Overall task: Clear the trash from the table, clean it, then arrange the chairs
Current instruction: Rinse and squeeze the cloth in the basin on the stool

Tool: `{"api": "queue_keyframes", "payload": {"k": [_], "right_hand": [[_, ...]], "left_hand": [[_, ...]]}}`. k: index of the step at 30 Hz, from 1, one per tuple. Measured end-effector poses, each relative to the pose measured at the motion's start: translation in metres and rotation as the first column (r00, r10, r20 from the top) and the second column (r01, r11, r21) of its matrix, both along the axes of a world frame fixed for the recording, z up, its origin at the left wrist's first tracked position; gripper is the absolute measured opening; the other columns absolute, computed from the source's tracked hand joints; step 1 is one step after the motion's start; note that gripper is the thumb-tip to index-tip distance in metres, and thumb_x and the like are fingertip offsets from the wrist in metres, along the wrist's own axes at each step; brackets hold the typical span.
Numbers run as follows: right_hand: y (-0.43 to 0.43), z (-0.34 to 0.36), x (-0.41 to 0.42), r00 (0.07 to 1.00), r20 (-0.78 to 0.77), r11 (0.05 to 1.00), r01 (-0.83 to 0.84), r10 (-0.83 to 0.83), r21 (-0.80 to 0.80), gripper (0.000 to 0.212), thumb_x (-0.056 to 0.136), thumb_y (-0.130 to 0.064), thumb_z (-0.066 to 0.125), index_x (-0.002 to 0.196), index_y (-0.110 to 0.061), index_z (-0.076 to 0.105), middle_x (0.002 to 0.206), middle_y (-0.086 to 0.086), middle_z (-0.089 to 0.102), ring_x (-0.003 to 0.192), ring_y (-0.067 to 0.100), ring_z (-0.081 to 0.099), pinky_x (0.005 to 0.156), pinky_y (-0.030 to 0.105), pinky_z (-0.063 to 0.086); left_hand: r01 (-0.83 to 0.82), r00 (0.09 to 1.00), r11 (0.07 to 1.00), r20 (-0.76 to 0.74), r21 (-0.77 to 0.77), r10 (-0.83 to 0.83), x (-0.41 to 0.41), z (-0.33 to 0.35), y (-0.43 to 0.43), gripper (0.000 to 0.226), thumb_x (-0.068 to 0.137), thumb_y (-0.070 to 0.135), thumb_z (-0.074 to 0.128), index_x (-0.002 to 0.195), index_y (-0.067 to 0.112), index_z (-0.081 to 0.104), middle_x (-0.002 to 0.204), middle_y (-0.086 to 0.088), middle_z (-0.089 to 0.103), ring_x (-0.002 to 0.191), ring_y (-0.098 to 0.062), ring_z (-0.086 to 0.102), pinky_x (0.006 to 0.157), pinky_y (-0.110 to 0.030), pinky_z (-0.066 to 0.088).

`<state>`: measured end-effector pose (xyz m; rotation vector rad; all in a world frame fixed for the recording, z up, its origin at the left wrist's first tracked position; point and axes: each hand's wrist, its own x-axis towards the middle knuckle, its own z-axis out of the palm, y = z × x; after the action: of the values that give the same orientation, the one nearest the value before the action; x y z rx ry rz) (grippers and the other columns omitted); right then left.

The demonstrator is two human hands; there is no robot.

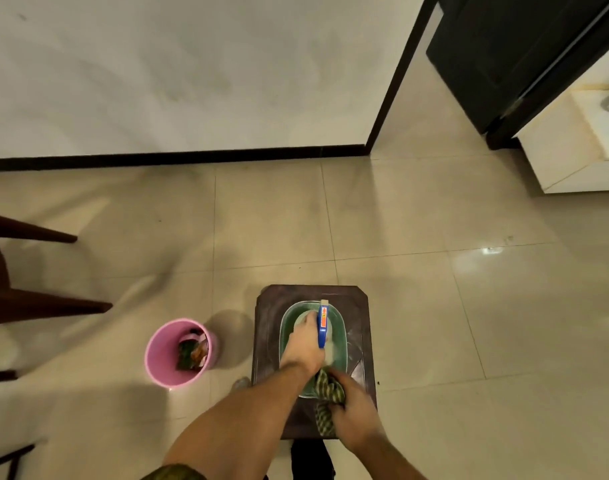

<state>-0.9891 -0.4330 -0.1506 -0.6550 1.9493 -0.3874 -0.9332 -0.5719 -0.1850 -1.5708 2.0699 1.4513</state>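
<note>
Trash (192, 351) in the pink bin (164, 355) on the floor, so that part looks done. Left hand (305, 348), fingers curled round the spray bottle (322, 323), above the green tray (285, 327) on the tabletop (360, 306). Right hand (355, 414) bunching the checked cloth (325, 386). Wiping and chairs (36, 306) left to do.

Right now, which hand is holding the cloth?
The right hand: it grips the checked cloth nearest the camera. The left hand holds the blue spray bottle instead.
</note>
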Motion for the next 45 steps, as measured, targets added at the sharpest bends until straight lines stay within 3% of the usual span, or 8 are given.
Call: {"api": "queue_keyframes", "payload": {"k": [8, 13, 21, 26, 32, 37, 40, 45], "right_hand": [[0.001, -0.027, -0.022, 0.990, 0.047, 0.992, -0.130, 0.130, -0.006, 0.072, 0.071, -0.015, 0.042, 0.133, -0.051, 0.051, 0.128, -0.014, 0.061, 0.119, 0.007, 0.054, 0.108, 0.032, 0.044], [0.001, -0.027, -0.030, 0.994, 0.028, 0.994, -0.106, 0.107, -0.016, 0.067, 0.080, 0.000, 0.045, 0.133, -0.039, 0.058, 0.119, -0.016, 0.062, 0.106, 0.004, 0.057, 0.097, 0.017, 0.044], [0.003, -0.018, -0.036, 0.948, 0.049, 0.943, 0.317, -0.313, -0.104, 0.032, 0.089, -0.001, 0.063, 0.105, -0.026, 0.054, 0.094, -0.001, 0.068, 0.095, 0.029, 0.066, 0.080, 0.035, 0.051], [0.011, 0.020, -0.037, 0.463, 0.632, 0.686, 0.711, -0.621, 0.154, 0.023, 0.095, -0.007, 0.056, 0.115, -0.004, 0.067, 0.107, 0.023, 0.073, 0.097, 0.040, 0.070, 0.081, 0.046, 0.058], [0.020, 0.048, -0.042, 0.192, 0.777, 0.611, 0.737, -0.599, 0.289, 0.051, 0.086, -0.025, 0.050, 0.126, 0.005, 0.061, 0.116, 0.028, 0.068, 0.104, 0.041, 0.064, 0.095, 0.050, 0.047], [0.018, 0.058, -0.037, 0.343, 0.805, 0.766, 0.610, -0.484, 0.200, 0.060, 0.096, -0.053, 0.052, 0.120, -0.001, 0.069, 0.121, 0.027, 0.067, 0.114, 0.042, 0.062, 0.101, 0.051, 0.048], [0.016, 0.057, -0.035, 0.565, 0.710, 0.843, 0.533, -0.421, 0.076, 0.051, 0.081, -0.032, 0.076, 0.117, 0.002, 0.067, 0.113, 0.027, 0.070, 0.102, 0.042, 0.068, 0.089, 0.049, 0.056], [0.013, 0.052, -0.036, 0.733, 0.598, 0.891, 0.449, -0.324, -0.067, 0.017, 0.088, -0.003, 0.068, 0.103, 0.000, 0.074, 0.106, 0.022, 0.073, 0.096, 0.032, 0.071, 0.081, 0.039, 0.055]], "left_hand": [[-0.044, 0.999, 0.998, 0.006, 0.034, 0.043, -0.005, -0.022, 0.002, 0.057, 0.081, -0.006, 0.065, 0.130, 0.019, 0.049, 0.118, -0.001, 0.059, 0.098, -0.016, 0.060, 0.094, -0.032, 0.054], [-0.040, 0.998, 0.998, -0.036, 0.054, 0.042, -0.005, -0.025, -0.001, 0.064, 0.080, 0.000, 0.068, 0.137, 0.020, 0.046, 0.123, -0.001, 0.060, 0.106, -0.017, 0.061, 0.101, -0.035, 0.052], [-0.290, 0.957, 0.954, 0.002, -0.071, 0.291, 0.006, -0.008, 0.016, 0.045, 0.096, 0.008, 0.057, 0.140, 0.015, 0.050, 0.139, -0.002, 0.050, 0.122, -0.022, 0.055, 0.108, -0.034, 0.043], [-0.601, 0.731, 0.755, -0.201, 0.262, 0.652, 0.022, 0.021, 0.054, 0.020, 0.100, 0.025, 0.060, 0.084, 0.016, 0.068, 0.076, 0.003, 0.063, 0.075, -0.015, 0.058, 0.067, -0.026, 0.048], [-0.490, 0.661, 0.598, -0.178, 0.635, 0.729, 0.039, 0.049, 0.066, 0.031, 0.094, 0.033, 0.071, 0.111, 0.008, 0.075, 0.107, -0.007, 0.077, 0.104, -0.023, 0.071, 0.091, -0.032, 0.056], [-0.379, 0.730, 0.720, -0.291, 0.581, 0.619, 0.057, 0.068, 0.062, 0.014, 0.096, 0.012, 0.068, 0.097, 0.000, 0.074, 0.087, -0.009, 0.075, 0.078, -0.015, 0.072, 0.071, -0.025, 0.060], [-0.488, 0.718, 0.775, -0.320, 0.403, 0.618, 0.061, 0.084, 0.059, 0.014, 0.094, -0.001, 0.066, 0.081, 0.002, 0.066, 0.061, 0.001, 0.067, 0.057, -0.005, 0.063, 0.054, -0.016, 0.052], [-0.541, 0.653, 0.769, -0.406, 0.340, 0.639, 0.066, 0.102, 0.050, 0.021, 0.099, -0.002, 0.058, 0.079, 0.005, 0.061, 0.079, -0.013, 0.064, 0.075, -0.022, 0.061, 0.068, -0.031, 0.055]]}}
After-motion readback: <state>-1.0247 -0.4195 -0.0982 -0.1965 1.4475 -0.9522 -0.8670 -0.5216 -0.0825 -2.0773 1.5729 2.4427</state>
